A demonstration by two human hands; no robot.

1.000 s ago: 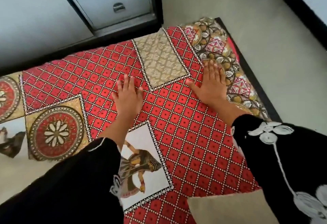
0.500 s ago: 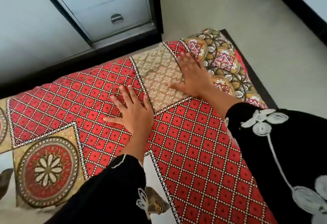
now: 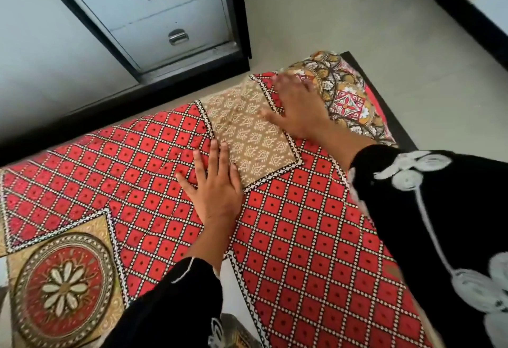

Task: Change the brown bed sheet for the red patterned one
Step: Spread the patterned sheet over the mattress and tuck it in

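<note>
Left hand (image 3: 214, 191): flat, fingers spread wide, holding nothing, pressing the red diamond-patterned cotton bed sheet (image 3: 302, 237) mid-bed.
Sheet: covers the bed to its far right corner; no brown sheet in view.
Right hand (image 3: 301, 112): flat, blurred, palm down near that corner.
Risk: uneven palm pressure could drag the cloth, rucking it or baring the corner.

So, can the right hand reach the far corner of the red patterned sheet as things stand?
Probably yes: the right hand lies flat on the red patterned sheet just beside that corner, and nothing stands between them.
</note>
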